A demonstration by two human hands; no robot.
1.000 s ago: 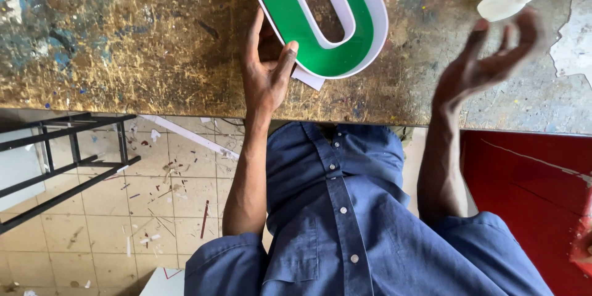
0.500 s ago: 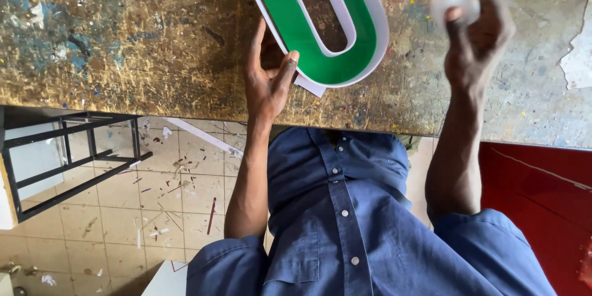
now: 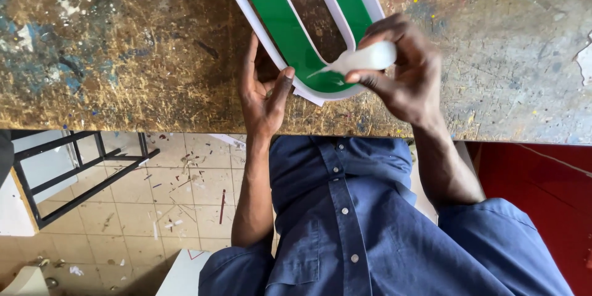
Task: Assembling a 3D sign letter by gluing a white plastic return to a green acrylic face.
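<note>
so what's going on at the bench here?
A person in a blue shirt leans over a paint-spattered workbench. The left hand steadies the curved end of a green U-shaped sign letter with white edging lying on the bench. The right hand holds a small white squeeze bottle, its thin nozzle pointed at the letter's rim near the bottom of the curve. Whether anything is coming out is not visible.

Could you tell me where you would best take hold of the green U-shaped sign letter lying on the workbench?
Probably at the curved bottom of the green sign letter, from the bench's near edge: its raised white rim there overhangs toward the person, and the left hand already braces it.
</note>
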